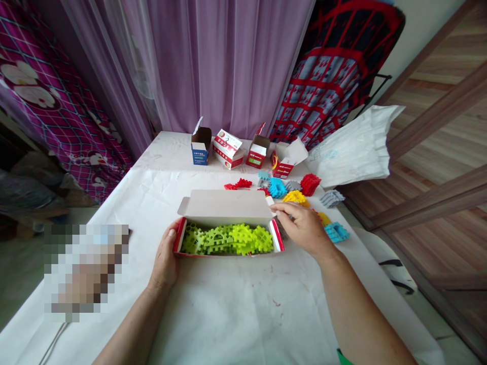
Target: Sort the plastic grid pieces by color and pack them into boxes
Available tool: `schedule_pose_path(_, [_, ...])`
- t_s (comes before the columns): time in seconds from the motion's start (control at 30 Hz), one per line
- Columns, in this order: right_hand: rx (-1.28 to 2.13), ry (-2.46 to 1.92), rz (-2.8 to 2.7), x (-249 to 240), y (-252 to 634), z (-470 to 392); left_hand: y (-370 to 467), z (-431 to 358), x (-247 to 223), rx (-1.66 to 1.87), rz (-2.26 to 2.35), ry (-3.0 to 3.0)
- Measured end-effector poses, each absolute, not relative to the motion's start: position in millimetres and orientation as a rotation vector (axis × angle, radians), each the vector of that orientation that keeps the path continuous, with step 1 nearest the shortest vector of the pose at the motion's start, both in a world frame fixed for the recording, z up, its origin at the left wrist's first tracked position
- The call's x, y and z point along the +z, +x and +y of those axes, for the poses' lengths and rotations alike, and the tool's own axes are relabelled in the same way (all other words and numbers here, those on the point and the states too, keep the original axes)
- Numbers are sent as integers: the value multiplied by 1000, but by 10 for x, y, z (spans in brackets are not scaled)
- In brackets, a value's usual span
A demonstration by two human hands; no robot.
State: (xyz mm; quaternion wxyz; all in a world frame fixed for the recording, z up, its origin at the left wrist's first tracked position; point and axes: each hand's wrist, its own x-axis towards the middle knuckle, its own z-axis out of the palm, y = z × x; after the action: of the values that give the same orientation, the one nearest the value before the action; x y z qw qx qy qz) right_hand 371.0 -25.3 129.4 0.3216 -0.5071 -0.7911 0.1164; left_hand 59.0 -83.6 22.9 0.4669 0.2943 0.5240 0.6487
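Head view: a white-covered bench (236, 309) carries an open box (278, 236) between the left hand (166, 256), which grasps its end, and the right hand (304, 227), touching a lid flap (269, 201); whether pinching cannot be told. Green toothed pieces (228, 238) lie inside.

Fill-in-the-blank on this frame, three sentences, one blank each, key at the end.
1. The toothed pieces in the open box are yellowish-____.
2. The left hand is at the left end of the open box, and the right hand is at its ____ end.
3. The leftmost small carton at the back of the table has a mostly ____ front.

Missing words: green; right; blue.
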Motion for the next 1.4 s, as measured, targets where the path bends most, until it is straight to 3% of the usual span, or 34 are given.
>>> schedule_pose_path(0.37, [1010, -1426, -1278, 603, 3694, -172, 558, -708, 626, 1414, 1135, 684])
schedule_pose_path(0.53, [1257, -1285, -1132, 648, 3642, -108, 450, -583, 702, 1440, 1082, 668])
schedule_pose_path(0.8, [1410, -1231, -1050, 841, 3714, -75, 220, -521, 583, 1464, 1112, 650])
schedule_pose_path(1.0, [1510, -1224, -1014, 924, 3749, 172, 107, -318, 768, 1342, 1079, 714])
schedule_pose_path(1.13, [1398, -1331, -1196, 1031, 3753, 441, -11, -45, 959, 1226, 1244, 902])
schedule_pose_path(1.3, [714, -1478, -1930, 1178, 3807, 756, -154, 276, 1119, 1143, 1440, 1083])
schedule_pose_path(1.4, [553, -1490, -2108, 1256, 3788, 852, -186, 426, 1149, 1055, 1538, 1193])
